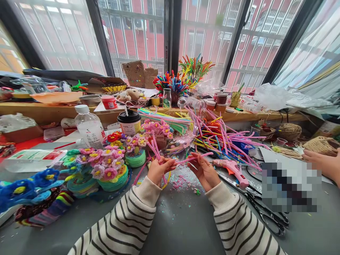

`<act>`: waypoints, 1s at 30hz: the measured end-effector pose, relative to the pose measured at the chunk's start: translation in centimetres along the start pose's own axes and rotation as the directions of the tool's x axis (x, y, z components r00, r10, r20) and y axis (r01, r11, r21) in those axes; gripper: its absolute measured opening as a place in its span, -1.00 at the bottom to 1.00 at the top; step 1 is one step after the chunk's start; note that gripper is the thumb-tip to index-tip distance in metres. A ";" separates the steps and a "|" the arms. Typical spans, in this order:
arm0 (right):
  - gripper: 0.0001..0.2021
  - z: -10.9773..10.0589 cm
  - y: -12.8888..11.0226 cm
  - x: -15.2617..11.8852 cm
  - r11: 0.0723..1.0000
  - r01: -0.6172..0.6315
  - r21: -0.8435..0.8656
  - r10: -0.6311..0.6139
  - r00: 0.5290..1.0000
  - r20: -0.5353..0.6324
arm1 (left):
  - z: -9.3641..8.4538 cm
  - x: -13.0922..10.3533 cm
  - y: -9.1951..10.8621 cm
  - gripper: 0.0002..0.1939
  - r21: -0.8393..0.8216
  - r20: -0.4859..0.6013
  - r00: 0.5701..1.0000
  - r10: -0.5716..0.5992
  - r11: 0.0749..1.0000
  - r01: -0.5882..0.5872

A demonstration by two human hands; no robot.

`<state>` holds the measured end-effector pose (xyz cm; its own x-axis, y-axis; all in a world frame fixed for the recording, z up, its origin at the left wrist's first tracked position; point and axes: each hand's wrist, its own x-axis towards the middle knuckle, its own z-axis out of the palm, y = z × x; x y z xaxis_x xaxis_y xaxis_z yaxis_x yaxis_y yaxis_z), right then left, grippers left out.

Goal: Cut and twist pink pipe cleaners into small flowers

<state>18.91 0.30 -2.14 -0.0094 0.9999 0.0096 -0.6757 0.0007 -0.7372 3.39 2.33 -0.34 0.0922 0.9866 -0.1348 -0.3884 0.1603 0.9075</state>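
My left hand [161, 170] is closed, thumb and fingers pinching pink pipe cleaners [154, 148]. Several of these stems stick up out of its grip. One pink stem [183, 161] runs across from the left fingertips to my right hand [204, 171], which is closed lightly around it; the stem's end pokes out past the fingers. Pink fuzz scraps [178, 182] and glitter lie on the grey table [183, 226] below. Left of my hands stand pots of pipe-cleaner flowers [109, 166]. A pink glue gun [233, 170] lies just right of my right hand.
Black scissors [265, 212] lie at the right. Behind are a loose heap of pink stems [225, 138], a lidded cup [129, 124] and a plastic bottle [89, 127]. Another person's hand [322, 163] reaches in at the right edge. A wooden ledge [53, 108] runs below the windows.
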 end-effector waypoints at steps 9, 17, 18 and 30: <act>-0.84 -0.6 -0.5 0.4 0.968 0.018 0.251 0.014 0.992 -0.123 | -0.3 0.2 -0.2 -0.50 -0.063 -0.030 0.996 0.087 0.994 -0.089; -0.83 0.5 0.2 -0.1 0.975 0.101 -0.199 -0.090 0.994 0.062 | 0.0 -0.1 -0.1 -0.50 -0.054 0.040 0.998 0.055 0.997 -0.053; -0.83 0.5 0.3 -0.2 0.958 0.111 -0.265 -0.095 0.993 0.070 | 0.0 -0.2 -0.1 -0.50 -0.042 0.067 0.997 0.041 0.998 -0.038; -0.79 1.3 0.9 -1.4 0.766 0.227 -0.601 -0.117 0.969 0.216 | 0.6 -1.1 0.0 -0.56 0.109 0.330 0.925 0.187 0.966 -0.235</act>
<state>17.39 -1.12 -1.97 -0.0894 0.9662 0.2420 -0.0765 0.2355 -0.9688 3.77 1.26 0.07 0.3154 0.9323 0.1768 -0.2965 -0.0802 0.9517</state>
